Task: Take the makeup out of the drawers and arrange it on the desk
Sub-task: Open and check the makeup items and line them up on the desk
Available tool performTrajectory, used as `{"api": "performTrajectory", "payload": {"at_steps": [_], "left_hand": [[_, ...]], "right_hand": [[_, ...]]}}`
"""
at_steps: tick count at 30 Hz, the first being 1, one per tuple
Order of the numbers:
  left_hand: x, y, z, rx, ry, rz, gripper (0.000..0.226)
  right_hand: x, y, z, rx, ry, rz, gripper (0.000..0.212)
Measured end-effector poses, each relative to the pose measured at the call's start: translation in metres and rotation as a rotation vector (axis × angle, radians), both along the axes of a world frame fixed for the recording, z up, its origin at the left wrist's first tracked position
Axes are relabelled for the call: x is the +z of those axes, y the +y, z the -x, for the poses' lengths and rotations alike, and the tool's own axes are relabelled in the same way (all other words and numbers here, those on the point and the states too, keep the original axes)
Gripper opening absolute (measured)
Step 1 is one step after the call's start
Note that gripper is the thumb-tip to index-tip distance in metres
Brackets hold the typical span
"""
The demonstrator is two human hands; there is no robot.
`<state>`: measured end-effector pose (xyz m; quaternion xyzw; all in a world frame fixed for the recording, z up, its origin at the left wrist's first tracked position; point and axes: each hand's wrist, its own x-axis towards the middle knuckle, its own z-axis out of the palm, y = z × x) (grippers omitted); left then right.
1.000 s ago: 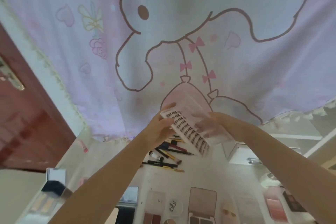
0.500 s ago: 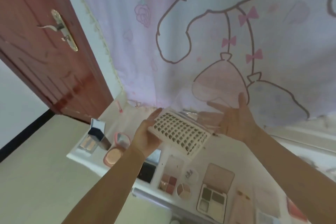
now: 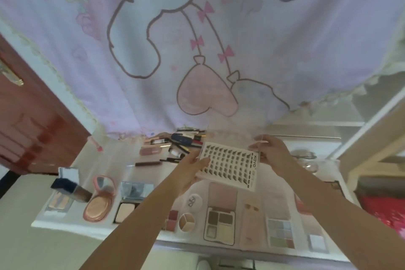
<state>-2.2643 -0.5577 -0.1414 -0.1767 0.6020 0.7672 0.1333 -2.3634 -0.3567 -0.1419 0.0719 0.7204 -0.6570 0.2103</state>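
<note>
Right hand back on lash tray.

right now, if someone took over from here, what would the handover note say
Left hand holds the lash tray by its left edge, above the desk. Right hand pinches a clear lid at the tray's right end.
Done: open palettes and compacts lined along the desk's front edge; pencils and tubes piled at the back.
Left: set the tray down in a bare spot. Drawers are not in view, so I cannot tell what remains.
</note>
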Motion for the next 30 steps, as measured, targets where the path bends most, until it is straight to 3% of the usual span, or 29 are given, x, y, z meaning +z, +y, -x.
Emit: {"api": "performTrajectory", "payload": {"at_steps": [7,11,15,19,25,30], "left_hand": [[-0.013,0.026,0.058,-0.092,-0.132,0.329,0.031],[-0.027,0.036,0.088,-0.152,-0.203,0.476,0.032],[-0.045,0.046,0.106,-0.213,-0.329,0.495,0.032],[-0.068,0.056,0.117,-0.281,-0.394,0.534,0.026],[-0.090,0.064,0.123,-0.329,-0.407,0.626,0.030],[-0.102,0.069,0.122,-0.344,-0.407,0.600,0.022]], "right_hand": [[-0.018,0.027,0.012,-0.142,0.240,-0.183,0.019],[-0.023,0.032,0.018,-0.167,0.335,-0.450,0.021],[-0.036,0.036,0.026,-0.080,0.233,-0.736,0.034],[-0.050,0.039,0.029,-0.080,0.107,-0.867,0.037],[-0.050,0.034,0.036,-0.101,-0.163,-0.775,0.038],[-0.062,0.032,0.038,-0.229,-0.239,-0.674,0.034]]}}
